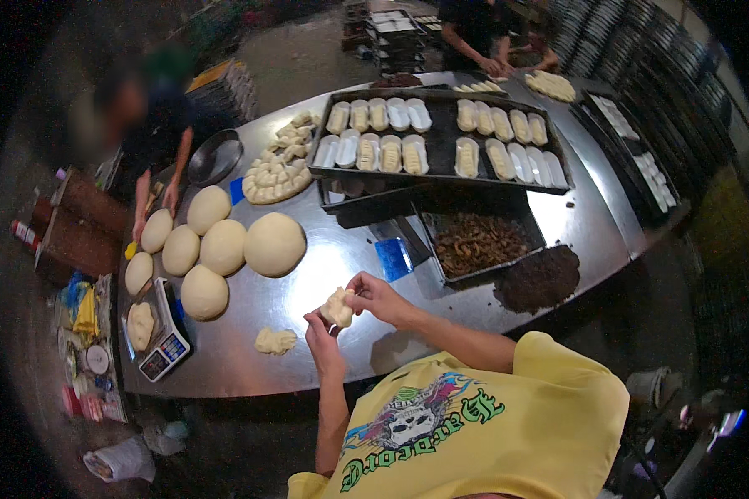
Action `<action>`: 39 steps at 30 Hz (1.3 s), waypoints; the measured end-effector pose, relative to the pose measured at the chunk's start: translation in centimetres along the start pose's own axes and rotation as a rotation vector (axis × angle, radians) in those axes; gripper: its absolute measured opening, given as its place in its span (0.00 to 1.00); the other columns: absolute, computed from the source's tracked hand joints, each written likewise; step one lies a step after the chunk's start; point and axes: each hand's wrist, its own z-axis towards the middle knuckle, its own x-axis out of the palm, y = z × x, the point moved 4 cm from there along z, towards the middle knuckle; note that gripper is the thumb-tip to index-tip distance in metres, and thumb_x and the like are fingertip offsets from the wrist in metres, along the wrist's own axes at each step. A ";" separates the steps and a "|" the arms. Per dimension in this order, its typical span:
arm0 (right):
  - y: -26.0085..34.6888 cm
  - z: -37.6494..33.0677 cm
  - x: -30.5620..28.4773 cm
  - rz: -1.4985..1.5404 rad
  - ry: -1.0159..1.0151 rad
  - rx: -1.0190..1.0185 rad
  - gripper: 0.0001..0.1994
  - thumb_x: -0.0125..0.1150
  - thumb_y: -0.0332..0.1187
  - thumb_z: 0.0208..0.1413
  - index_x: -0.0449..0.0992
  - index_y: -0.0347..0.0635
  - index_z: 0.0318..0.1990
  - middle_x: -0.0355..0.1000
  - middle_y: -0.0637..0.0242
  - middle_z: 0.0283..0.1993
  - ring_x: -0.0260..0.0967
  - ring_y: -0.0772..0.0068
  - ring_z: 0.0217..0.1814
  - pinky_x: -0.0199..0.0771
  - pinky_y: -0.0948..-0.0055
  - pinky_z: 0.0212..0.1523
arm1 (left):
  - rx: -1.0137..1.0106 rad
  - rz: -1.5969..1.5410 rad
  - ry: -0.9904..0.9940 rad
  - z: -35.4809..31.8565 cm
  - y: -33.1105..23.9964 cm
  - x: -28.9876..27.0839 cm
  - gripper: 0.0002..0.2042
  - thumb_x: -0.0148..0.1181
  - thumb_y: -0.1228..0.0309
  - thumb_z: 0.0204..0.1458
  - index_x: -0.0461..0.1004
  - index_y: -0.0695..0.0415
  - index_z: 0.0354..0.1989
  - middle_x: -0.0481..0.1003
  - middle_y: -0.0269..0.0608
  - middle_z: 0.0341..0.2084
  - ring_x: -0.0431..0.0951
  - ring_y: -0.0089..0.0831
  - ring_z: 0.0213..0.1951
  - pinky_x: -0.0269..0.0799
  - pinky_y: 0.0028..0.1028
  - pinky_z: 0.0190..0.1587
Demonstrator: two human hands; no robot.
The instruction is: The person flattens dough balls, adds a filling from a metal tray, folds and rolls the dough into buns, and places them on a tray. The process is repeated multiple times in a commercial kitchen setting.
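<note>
Above the near part of the steel table (250,370), I hold a small, lumpy piece of pale dough (338,308) between both hands. My left hand (324,339) grips it from below and the left, with something dark showing near its fingertips. From the right, the fingers of my right hand (376,298) close on the same piece. A loose heap of dough pieces (275,341) lies on the table just left of my hands. Ahead of my right hand is a blue-bladed scraper (394,259). Beyond it sits a black tray of brown, chunky filling (478,243).
Several large dough balls (275,244) stand at left, beside a digital scale (163,349) bearing dough. Dark crumbly filling (541,279) is piled at right. Stacked baking trays (441,133) hold dough in paper liners. A person (179,158) works at far left; others stand at the back.
</note>
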 end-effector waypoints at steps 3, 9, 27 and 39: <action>0.4 -0.3 -0.7 0.088 -0.031 -0.020 0.15 0.63 0.35 0.64 0.70 0.38 0.52 0.72 0.67 0.44 0.70 0.79 0.42 0.73 0.75 0.42 | 0.200 0.252 0.154 -0.3 -1.5 2.2 0.22 0.57 0.58 0.66 0.68 0.65 0.59 0.75 0.41 0.49 0.75 0.28 0.50 0.72 0.31 0.53; 1.2 -2.6 0.0 -0.037 -0.157 -0.082 0.20 0.66 0.35 0.61 0.71 0.38 0.57 0.74 0.67 0.45 0.70 0.79 0.43 0.72 0.75 0.43 | 0.154 0.443 0.226 0.3 -1.5 2.2 0.16 0.59 0.65 0.65 0.72 0.65 0.54 0.77 0.38 0.40 0.77 0.25 0.42 0.73 0.26 0.46; 6.6 0.3 2.7 -0.931 -0.536 -0.693 0.10 0.68 0.28 0.52 0.78 0.40 0.41 0.73 0.55 0.40 0.71 0.54 0.42 0.71 0.60 0.43 | -0.044 0.052 -0.189 5.1 1.9 -12.5 0.18 0.48 0.59 0.68 0.70 0.58 0.59 0.76 0.42 0.47 0.75 0.30 0.47 0.69 0.30 0.55; -14.6 -5.0 1.7 -1.161 -0.101 -0.094 0.24 0.50 0.41 0.68 0.66 0.39 0.66 0.63 0.54 0.70 0.56 0.47 0.72 0.53 0.53 0.72 | 0.626 1.394 0.423 4.0 12.3 -4.9 0.21 0.47 0.62 0.65 0.68 0.52 0.66 0.65 0.40 0.67 0.58 0.50 0.70 0.45 0.59 0.70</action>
